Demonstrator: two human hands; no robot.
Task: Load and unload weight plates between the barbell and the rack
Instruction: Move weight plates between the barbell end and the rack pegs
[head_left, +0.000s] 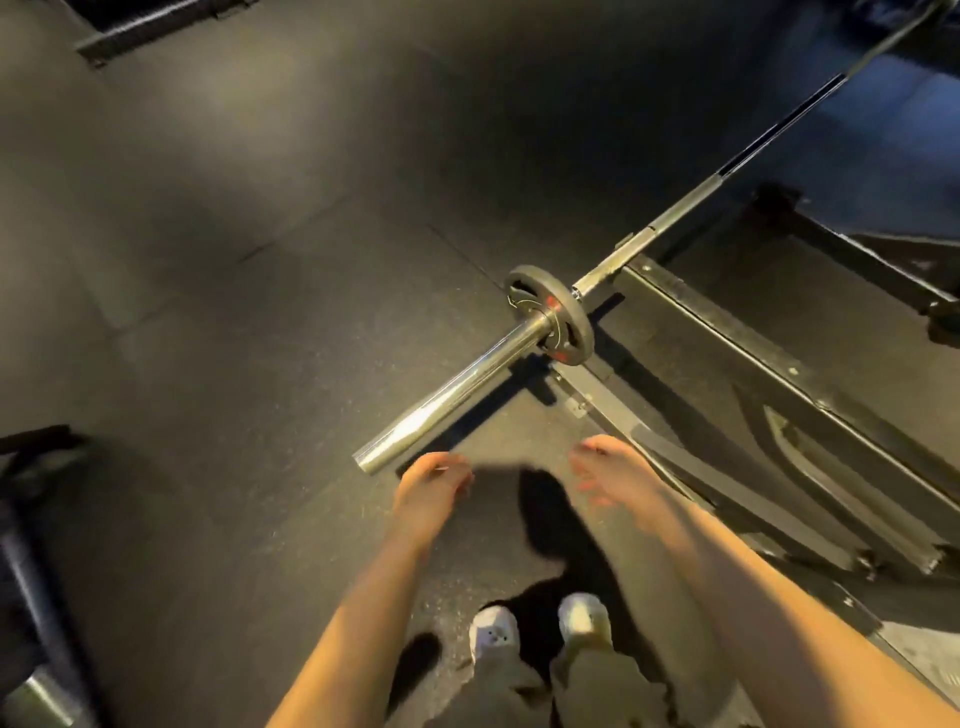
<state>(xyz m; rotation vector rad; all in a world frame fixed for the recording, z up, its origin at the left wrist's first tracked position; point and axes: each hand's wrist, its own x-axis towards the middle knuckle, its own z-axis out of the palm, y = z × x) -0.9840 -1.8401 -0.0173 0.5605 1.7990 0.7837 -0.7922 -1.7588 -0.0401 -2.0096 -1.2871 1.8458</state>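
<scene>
A chrome barbell runs from the centre up to the top right, its bare sleeve end pointing at me. One small black weight plate with red marks sits on the sleeve against the collar. My left hand hangs just below the sleeve's tip, fingers loosely curled, holding nothing. My right hand is a short way to its right, also relaxed and holding nothing. Neither hand touches the bar or the plate.
A black steel rack base with bolts lies on the floor to the right, under the bar. Dark rubber floor tiles spread to the left. Another black frame piece stands at the lower left. My white shoes are below.
</scene>
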